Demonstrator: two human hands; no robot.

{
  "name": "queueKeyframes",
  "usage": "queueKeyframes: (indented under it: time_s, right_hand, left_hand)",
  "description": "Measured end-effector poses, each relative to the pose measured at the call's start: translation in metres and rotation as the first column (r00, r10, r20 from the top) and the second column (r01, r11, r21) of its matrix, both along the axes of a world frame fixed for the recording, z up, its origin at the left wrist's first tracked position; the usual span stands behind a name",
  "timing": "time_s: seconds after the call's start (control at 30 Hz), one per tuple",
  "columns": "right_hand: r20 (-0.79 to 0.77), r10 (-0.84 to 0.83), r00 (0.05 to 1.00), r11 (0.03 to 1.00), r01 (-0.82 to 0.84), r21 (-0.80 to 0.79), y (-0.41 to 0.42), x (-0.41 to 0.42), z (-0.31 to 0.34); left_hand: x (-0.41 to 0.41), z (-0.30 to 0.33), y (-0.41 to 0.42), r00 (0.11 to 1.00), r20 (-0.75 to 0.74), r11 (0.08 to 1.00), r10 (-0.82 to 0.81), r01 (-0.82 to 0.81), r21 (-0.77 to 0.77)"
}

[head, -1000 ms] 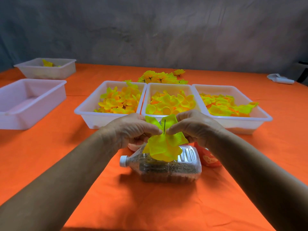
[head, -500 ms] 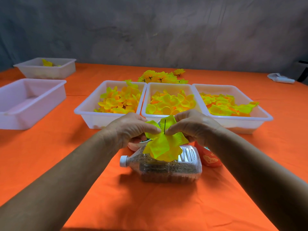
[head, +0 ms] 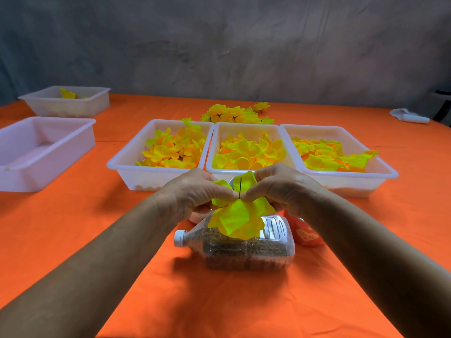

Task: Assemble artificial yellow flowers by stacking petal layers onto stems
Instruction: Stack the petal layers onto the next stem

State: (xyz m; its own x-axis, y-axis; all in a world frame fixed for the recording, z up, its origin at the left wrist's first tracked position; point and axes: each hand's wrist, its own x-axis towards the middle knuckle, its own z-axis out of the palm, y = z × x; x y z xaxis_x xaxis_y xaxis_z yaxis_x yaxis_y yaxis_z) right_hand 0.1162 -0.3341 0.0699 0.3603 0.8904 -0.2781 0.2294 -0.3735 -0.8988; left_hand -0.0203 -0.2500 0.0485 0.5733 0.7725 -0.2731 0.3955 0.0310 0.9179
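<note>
The left hand [head: 195,191] and the right hand [head: 280,189] both pinched a yellow petal layer [head: 238,218] around a thin dark stem [head: 240,187], probably threaded through it, above a bottle [head: 244,247] lying on the counter [head: 219,301].

grey wall [head: 244,45]; orange-clothed table [head: 219,301]

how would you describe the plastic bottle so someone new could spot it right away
On the orange tablecloth, look nearer the camera than the row of three white petal trays, just under the two hands. The clear plastic bottle lies on its side there, white cap pointing left, filled with dark grainy material unlike the yellow-filled trays.
</note>
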Motion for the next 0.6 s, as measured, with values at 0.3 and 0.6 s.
queueKeyframes:
  time_s: [0.3,0.6]
  right_hand:
    - [-0.050,0.007,0.999,1.000,-0.007,0.009,-0.0015,-0.0018,0.0002]
    - [0.026,0.015,1.000,0.999,-0.016,0.028,-0.0028,-0.0013,-0.0086]
  left_hand:
    - [0.0013,0.0018,-0.0021,0.999,0.035,1.000,-0.028,0.028,-0.004]
    - [0.0012,-0.0052,-0.0042,0.999,0.002,0.991,-0.047,0.046,0.123]
